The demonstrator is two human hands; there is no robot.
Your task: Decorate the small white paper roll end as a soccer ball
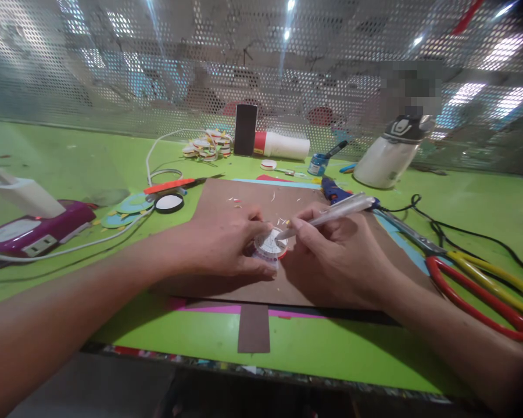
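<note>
"Our left fingers (260, 267) are bent around the side of a small white disc (268, 241), gripping its edge. What have we in the right?"

"Our right fingers (309, 234) are closed on a slim pointed tool (344, 209), and its tip meets the top of the disc (how hard it presses, we cannot tell)."

"And where do we have the disc?"

"Over the brown board (253, 194), near its middle, with thin pale scraps (281, 221) just beyond it."

"What else lies about us?"

"On our right, big scissors (483, 293) with red and yellow handles. Beyond our right hand, a blue glue gun (330, 188). At the back of the green counter (204, 342), a phone (246, 130) stands upright between a heap of small round pieces (207, 145) and a white tube (287, 145) lying on its side. A paint jar (317, 165) sits to the right of that."
</note>
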